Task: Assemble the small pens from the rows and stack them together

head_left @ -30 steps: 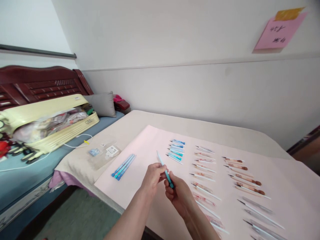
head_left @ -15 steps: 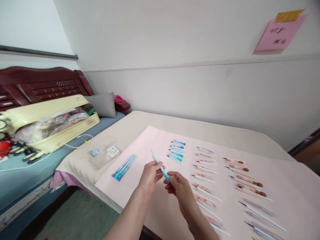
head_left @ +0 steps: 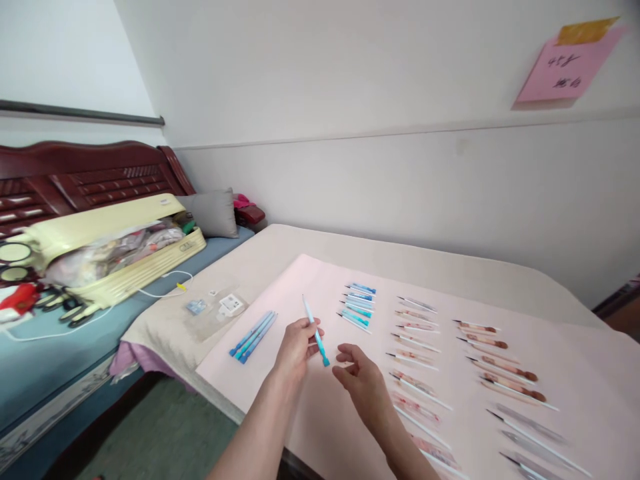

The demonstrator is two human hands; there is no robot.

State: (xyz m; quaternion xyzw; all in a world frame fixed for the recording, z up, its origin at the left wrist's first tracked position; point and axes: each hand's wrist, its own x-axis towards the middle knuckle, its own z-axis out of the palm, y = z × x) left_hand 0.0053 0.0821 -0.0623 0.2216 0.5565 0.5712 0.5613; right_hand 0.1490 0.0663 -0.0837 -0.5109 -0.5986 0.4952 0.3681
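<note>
A light-blue pen (head_left: 315, 328) with a thin tip at the top and a teal end at the bottom is pinched in my left hand (head_left: 297, 347). It stands slanted above the pink sheet. My right hand (head_left: 363, 380) is just right of the pen's teal end, apart from it, with fingers loosely curled and spread and nothing visible in them. Left of my hands lie several blue and teal pens (head_left: 253, 337) side by side. Beyond my right hand is a group of blue pen barrels (head_left: 359, 308) with white, dark-tipped refills.
Rows of clear and pinkish barrels with refills (head_left: 415, 341) and brown-ended ones (head_left: 500, 360) cover the right of the pink sheet (head_left: 305, 267). A plastic bag (head_left: 213, 320) lies at the left. An open yellow suitcase (head_left: 145, 260) rests on the bed by a grey pillow (head_left: 213, 213).
My right hand has let go of the pen's teal end and moved slightly right of it. The pen stays in my left hand, now more upright. The view has shifted slightly.
</note>
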